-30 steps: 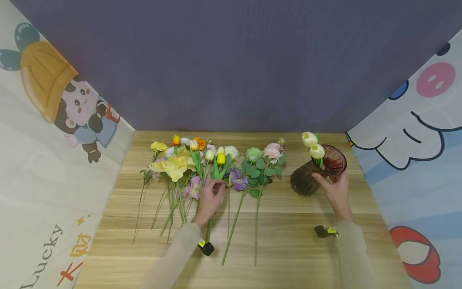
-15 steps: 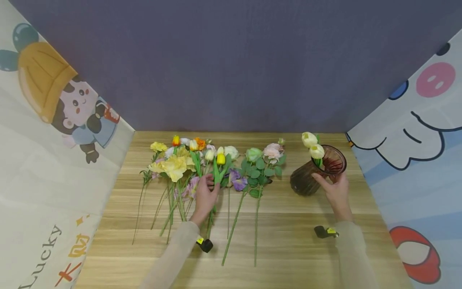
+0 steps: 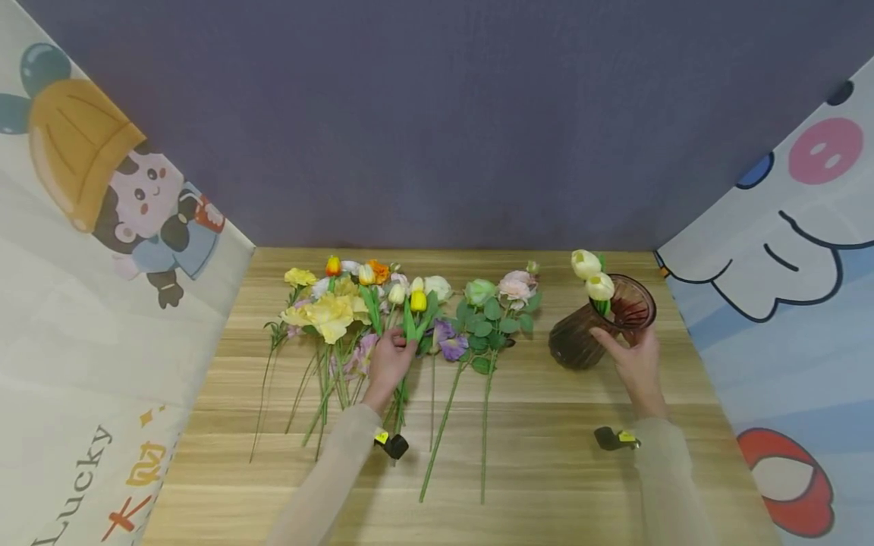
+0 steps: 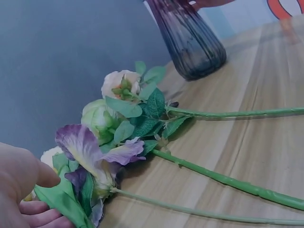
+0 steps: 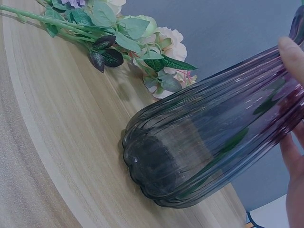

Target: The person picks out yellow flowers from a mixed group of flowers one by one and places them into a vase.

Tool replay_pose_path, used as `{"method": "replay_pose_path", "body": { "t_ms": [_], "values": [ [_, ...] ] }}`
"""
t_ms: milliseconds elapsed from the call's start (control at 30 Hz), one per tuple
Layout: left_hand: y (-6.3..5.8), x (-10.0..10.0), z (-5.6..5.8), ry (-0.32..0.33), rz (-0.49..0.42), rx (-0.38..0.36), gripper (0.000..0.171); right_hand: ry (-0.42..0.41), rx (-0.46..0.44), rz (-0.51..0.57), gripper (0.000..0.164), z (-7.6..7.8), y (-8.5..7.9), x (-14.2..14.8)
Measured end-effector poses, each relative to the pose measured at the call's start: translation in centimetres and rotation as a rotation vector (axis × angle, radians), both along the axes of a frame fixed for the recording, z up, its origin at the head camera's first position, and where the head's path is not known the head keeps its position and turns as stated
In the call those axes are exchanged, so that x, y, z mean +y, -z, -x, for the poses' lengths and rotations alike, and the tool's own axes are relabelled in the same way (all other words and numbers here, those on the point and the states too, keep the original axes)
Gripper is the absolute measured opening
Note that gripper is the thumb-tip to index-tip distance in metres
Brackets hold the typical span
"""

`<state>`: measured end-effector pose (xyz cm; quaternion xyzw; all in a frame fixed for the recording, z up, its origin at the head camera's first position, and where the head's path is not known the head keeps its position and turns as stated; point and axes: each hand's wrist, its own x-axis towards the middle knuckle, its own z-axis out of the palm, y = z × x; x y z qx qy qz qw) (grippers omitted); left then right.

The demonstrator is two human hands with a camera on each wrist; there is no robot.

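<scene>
And the left hand (image 3: pixel 391 365) pinches the yellow tulip (image 3: pixel 419 302); at right, the right hand (image 3: pixel 639 365), fingers curled, grips the tilted vase (image 3: pixel 576 337)!

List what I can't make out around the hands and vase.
Head view: part of the yellow tulip, hidden by the left hand.
Left wrist view: whether that hand grips anything; leaves and the bottom edge hide contact.
Left wrist view: most of the right hand, cut by the top edge.
Right wrist view: top of the vase, cut by the right edge.
</scene>
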<state>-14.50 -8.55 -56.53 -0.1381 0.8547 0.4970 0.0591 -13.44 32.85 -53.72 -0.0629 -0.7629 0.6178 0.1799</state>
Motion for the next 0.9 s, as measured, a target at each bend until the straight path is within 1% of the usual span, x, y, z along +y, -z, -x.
{"method": "replay_pose_path", "body": {
  "t_ms": [100,200,367,600,700,900],
  "values": [
    [0.1,0.1,0.4,0.017,0.033,-0.022,0.049,-0.003,0.015,0.009,0.070,0.0,-0.1,-0.1],
    [0.2,0.1,0.7,0.034,0.050,-0.027,0.046,-0.007,0.016,0.003,0.070,-0.1,-0.2,-0.1],
    [0.2,0.2,0.9,0.045,0.038,-0.032,0.043,-0.008,0.009,-0.008,0.071,-0.2,-0.2,-0.1],
    [0.1,0.2,1.0,0.045,0.027,-0.022,0.038,-0.010,-0.003,-0.009,0.074,-0.2,-0.2,-0.1],
    [-0.3,0.2,0.9,0.042,0.002,-0.016,0.037,-0.013,-0.005,-0.011,0.075,-0.2,-0.3,-0.1],
    [-1.2,0.1,0.7,0.028,-0.080,0.009,0.041,-0.016,0.003,0.001,0.075,-0.1,-0.3,-0.1]
  ]
}}
